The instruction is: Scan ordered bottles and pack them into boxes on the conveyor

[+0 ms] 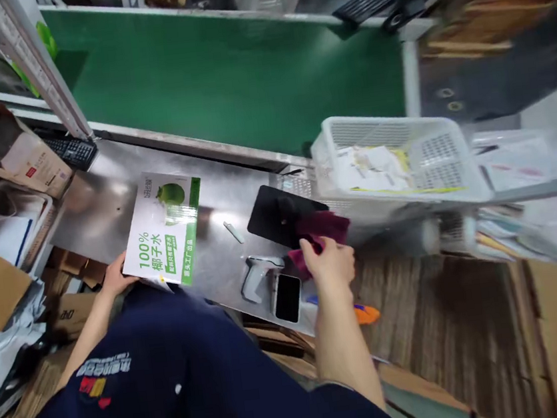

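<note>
On the left of the metal bench (pixel 216 259), the left hand (pixel 116 276) touches the near-left corner of a white-and-green box (pixel 163 229); I cannot tell whether its partly hidden fingers close on it. Farther right, the right hand (pixel 328 260) grips a maroon cloth (pixel 333 224) beside the black mat (pixel 270 218), near a scanner (pixel 254 282) and phone (pixel 287 298).

Spotted green belt (pixel 233 73) at 12 o'clock | black keyboard (pixel 71 152), 10 | white basket (pixel 437 154), papers (pixel 374 166) inside, 2–3 | phone (pixel 287 298), 6 | scanner (pixel 255 279), 7
</note>
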